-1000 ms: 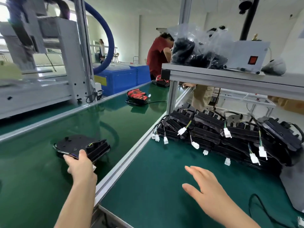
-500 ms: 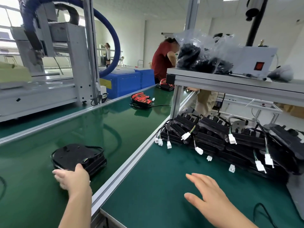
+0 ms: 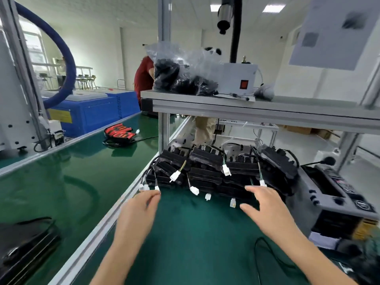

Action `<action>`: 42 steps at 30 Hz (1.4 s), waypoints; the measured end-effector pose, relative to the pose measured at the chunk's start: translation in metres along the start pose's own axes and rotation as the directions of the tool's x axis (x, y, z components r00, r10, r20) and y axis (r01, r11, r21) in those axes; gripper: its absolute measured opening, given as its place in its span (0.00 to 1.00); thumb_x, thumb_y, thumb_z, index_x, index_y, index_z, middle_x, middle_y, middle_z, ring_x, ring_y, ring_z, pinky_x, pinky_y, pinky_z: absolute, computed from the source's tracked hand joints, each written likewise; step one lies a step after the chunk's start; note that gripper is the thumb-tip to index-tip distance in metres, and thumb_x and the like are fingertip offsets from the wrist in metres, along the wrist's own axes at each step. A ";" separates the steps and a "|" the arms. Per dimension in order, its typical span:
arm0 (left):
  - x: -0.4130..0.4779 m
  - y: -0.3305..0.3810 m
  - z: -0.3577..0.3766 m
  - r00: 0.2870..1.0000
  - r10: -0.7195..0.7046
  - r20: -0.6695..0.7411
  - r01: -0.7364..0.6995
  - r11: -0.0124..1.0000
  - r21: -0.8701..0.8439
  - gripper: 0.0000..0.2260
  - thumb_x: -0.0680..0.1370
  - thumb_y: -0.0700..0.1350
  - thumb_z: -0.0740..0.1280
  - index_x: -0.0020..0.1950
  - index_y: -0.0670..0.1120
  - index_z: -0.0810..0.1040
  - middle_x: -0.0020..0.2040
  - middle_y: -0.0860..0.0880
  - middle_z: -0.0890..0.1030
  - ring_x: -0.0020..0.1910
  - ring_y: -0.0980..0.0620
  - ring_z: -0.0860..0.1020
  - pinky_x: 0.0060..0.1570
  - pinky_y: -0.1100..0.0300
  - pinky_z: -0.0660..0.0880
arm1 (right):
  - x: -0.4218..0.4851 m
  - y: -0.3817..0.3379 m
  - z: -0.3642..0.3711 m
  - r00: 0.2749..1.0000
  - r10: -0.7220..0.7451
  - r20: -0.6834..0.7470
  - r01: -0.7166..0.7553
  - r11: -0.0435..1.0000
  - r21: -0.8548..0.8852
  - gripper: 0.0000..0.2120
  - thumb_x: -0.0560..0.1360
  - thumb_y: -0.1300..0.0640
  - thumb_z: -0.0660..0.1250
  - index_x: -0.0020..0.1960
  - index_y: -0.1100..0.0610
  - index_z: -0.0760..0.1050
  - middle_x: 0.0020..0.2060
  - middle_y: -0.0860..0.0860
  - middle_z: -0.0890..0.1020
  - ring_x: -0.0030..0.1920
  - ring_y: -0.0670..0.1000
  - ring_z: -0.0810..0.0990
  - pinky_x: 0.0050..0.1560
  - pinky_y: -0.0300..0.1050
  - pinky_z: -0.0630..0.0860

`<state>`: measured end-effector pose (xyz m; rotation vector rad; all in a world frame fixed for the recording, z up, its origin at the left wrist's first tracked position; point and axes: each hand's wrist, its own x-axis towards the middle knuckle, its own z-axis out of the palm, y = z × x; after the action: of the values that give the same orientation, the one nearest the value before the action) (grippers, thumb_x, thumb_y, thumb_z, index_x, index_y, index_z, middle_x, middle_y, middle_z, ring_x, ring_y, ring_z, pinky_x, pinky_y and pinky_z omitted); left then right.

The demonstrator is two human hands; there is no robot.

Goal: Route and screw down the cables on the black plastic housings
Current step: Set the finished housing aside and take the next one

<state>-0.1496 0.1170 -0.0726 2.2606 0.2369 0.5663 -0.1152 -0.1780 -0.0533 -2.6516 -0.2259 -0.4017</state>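
Two bare hands reach over a green mat (image 3: pixel 185 233): the left hand (image 3: pixel 139 210) holds nothing, fingers loosely together just short of a white connector (image 3: pixel 157 188), and the right hand (image 3: pixel 265 206) is spread wide, fingertips at the front of the pile. Just beyond them, under a grey shelf (image 3: pixel 246 110), black housings (image 3: pixel 205 167) lie stacked, their leads (image 3: pixel 182 166) dangling toward the person. The step looks like fetching the next housing, which probably goes best by taking a top one by both ends and lifting it straight up, so that hanging leads do not snag the neighbours.
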 end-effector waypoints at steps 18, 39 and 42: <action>0.174 0.101 0.130 0.790 0.363 0.494 -0.609 0.554 0.567 0.47 0.71 0.41 0.74 0.77 0.55 0.45 0.75 0.42 0.58 0.71 0.40 0.61 0.58 0.46 0.74 | 0.053 0.022 -0.010 0.979 0.030 -0.200 -0.056 0.991 -0.123 0.23 0.75 0.48 0.66 0.68 0.48 0.67 0.64 0.45 0.72 0.66 0.49 0.65 0.63 0.44 0.65; 0.108 0.079 0.076 0.715 0.661 0.230 -0.654 0.516 0.553 0.35 0.60 0.39 0.73 0.66 0.47 0.70 0.50 0.45 0.74 0.50 0.45 0.75 0.44 0.58 0.74 | 0.026 0.015 0.005 0.981 -0.058 -0.187 0.043 0.996 -0.084 0.26 0.75 0.48 0.66 0.71 0.48 0.64 0.65 0.43 0.68 0.68 0.46 0.62 0.65 0.41 0.62; 0.071 0.069 0.067 0.718 0.689 0.104 -0.628 0.575 0.525 0.36 0.50 0.37 0.76 0.59 0.43 0.77 0.43 0.44 0.75 0.44 0.43 0.77 0.39 0.57 0.77 | 0.003 0.003 0.011 0.983 -0.110 -0.146 0.103 0.993 -0.052 0.27 0.75 0.47 0.67 0.72 0.46 0.62 0.65 0.40 0.68 0.68 0.43 0.61 0.65 0.36 0.58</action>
<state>-0.0561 0.0508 -0.0388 2.8521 -0.5150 1.1393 -0.1088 -0.1757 -0.0626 -2.6444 -0.3164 -0.6433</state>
